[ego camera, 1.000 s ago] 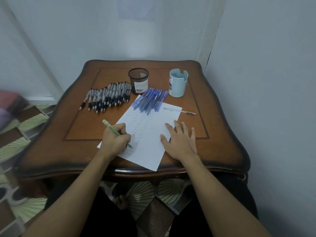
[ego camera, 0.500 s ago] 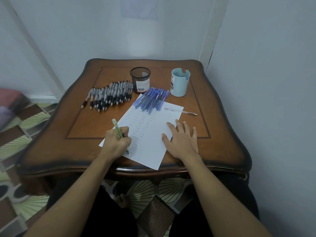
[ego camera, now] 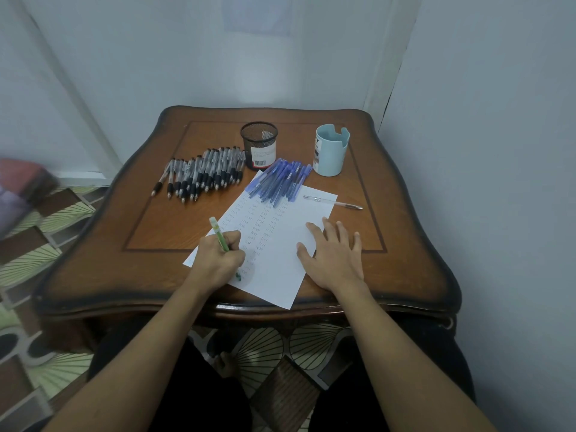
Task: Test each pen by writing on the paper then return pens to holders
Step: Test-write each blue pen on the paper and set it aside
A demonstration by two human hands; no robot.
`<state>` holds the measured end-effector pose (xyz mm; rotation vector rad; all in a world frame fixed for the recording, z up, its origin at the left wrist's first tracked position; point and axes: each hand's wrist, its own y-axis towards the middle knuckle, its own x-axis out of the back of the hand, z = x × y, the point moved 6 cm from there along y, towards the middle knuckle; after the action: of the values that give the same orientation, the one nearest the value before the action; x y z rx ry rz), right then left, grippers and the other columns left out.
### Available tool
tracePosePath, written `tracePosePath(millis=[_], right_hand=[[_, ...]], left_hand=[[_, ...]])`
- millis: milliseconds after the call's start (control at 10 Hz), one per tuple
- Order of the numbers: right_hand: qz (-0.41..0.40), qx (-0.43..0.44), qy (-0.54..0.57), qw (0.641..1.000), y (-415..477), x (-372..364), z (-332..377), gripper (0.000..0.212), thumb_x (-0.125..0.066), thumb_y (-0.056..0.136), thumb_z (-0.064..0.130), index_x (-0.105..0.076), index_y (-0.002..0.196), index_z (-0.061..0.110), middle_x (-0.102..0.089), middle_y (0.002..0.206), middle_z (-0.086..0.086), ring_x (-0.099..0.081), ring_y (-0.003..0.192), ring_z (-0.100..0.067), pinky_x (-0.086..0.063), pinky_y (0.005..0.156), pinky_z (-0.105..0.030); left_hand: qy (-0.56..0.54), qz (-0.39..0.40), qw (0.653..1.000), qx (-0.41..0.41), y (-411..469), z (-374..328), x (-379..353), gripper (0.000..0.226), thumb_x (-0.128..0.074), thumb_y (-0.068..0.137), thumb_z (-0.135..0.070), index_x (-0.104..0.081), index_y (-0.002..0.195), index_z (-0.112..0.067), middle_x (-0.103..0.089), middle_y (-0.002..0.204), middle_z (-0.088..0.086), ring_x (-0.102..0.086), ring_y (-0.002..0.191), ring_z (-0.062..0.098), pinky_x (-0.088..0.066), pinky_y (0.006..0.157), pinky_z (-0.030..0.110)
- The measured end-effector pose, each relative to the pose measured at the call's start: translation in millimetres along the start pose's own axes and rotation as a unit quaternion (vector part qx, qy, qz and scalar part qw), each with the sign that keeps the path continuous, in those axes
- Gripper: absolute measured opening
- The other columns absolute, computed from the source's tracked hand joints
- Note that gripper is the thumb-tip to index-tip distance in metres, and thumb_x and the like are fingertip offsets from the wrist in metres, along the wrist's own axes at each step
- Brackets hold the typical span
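Left hand point(ego camera: 215, 263) and right hand point(ego camera: 335, 260) are both bare, and the forearms point(ego camera: 392, 353) are uncovered all the way down to the bottom edge of the frame. Fingernails on the right hand look short. The lower body is in a dark garment point(ego camera: 202, 406), black or very dark navy, over both thighs, too dark to tell trousers from shorts or to see seams; between the knees is what looks like a bare foot point(ego camera: 223, 364), small and dim.

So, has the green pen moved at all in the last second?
Yes. The green pen in the left hand has swung steeper: its top end moved right, closer to the paper's left edge.
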<state>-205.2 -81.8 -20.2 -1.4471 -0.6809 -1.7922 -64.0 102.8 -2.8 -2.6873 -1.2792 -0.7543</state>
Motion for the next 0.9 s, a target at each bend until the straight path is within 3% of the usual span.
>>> tracePosePath(millis=[500, 600, 700, 800, 900], right_hand=[[0.002, -0.004, 0.004, 1.0, -1, 1, 1, 0.063, -0.024, 0.098, 0.065, -0.019, 0.155, 0.039, -0.009, 0.167, 0.002, -0.001, 0.154, -0.025, 0.004, 0.12, -0.057], [0.003, -0.004, 0.002, 1.0, -2, 2, 2, 0.062, -0.023, 0.099, 0.065, -0.019, 0.156, 0.039, -0.009, 0.167, 0.001, -0.001, 0.154, -0.026, 0.004, 0.12, -0.057], [-0.004, -0.004, 0.007, 1.0, -5, 4, 3, 0.061, -0.025, 0.099, 0.063, -0.023, 0.155, 0.038, -0.014, 0.166, -0.001, -0.004, 0.153, -0.025, 0.002, 0.12, -0.057], [-0.01, -0.005, 0.006, 1.0, -7, 5, 4, 0.06, -0.026, 0.1, 0.062, -0.025, 0.154, 0.038, -0.017, 0.165, -0.001, -0.006, 0.153, -0.025, -0.001, 0.12, -0.057], [-0.009, -0.016, 0.002, 1.0, -8, 5, 7, 0.06, -0.026, 0.1, 0.061, -0.025, 0.154, 0.037, -0.018, 0.165, -0.001, -0.007, 0.153, -0.026, -0.002, 0.12, -0.056]], left_hand=[[-0.021, 0.01, 1.0, -0.005, -1, -3, -2, 0.024, -0.05, 0.057, -0.004, -0.028, 0.052, -0.011, -0.026, 0.052, 0.001, -0.026, 0.051, 0.009, -0.023, 0.048, 0.023], [-0.026, 0.002, 1.0, 0.001, 1, 2, 1, 0.016, -0.054, 0.061, -0.006, -0.039, 0.057, -0.01, -0.035, 0.051, -0.004, -0.034, 0.052, 0.009, -0.029, 0.051, 0.027], [-0.061, -0.017, 0.998, -0.008, 3, 2, 4, 0.023, -0.07, 0.083, -0.01, -0.054, 0.071, -0.023, -0.055, 0.067, 0.0, -0.049, 0.057, 0.012, -0.041, 0.054, 0.028], [-0.124, 0.001, 0.992, 0.024, 5, -1, 1, 0.029, -0.08, 0.083, -0.006, -0.052, 0.086, -0.01, -0.067, 0.08, 0.01, -0.063, 0.062, 0.014, -0.05, 0.057, 0.024], [-0.131, 0.032, 0.99, 0.042, 8, -1, 3, 0.026, -0.08, 0.079, 0.001, -0.057, 0.087, -0.007, -0.075, 0.094, 0.01, -0.073, 0.089, 0.024, -0.058, 0.075, 0.035]])
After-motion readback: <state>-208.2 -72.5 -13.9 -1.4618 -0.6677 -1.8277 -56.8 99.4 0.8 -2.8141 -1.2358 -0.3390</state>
